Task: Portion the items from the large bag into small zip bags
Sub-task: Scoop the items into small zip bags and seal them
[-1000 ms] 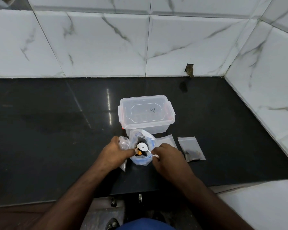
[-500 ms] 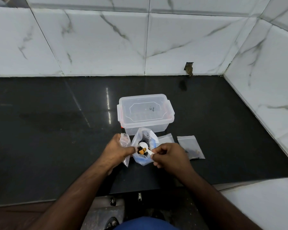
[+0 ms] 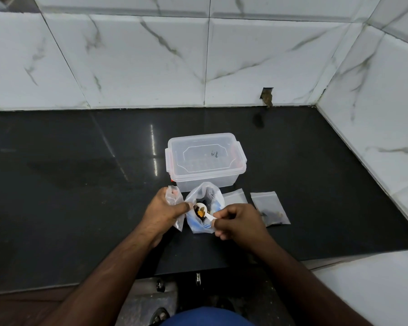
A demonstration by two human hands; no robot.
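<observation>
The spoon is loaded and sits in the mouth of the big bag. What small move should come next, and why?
Probably lift the white spoon clear of the large bag and carry it left to the small zip bag. The right hand pinches the handle, the bowl holds orange and dark pieces, and the left hand holds that small bag beside the large one.

Bare forearms; seemingly blue garment (image 3: 205,317)

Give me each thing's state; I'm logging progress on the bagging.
Box: lid on.
Large bag: open, left hand pinches its rim.
Spoon: loaded, in right hand.
Bag in left hand: looks empty.
Middle zip bag: flat.
Right zip bag: filled, flat.
</observation>
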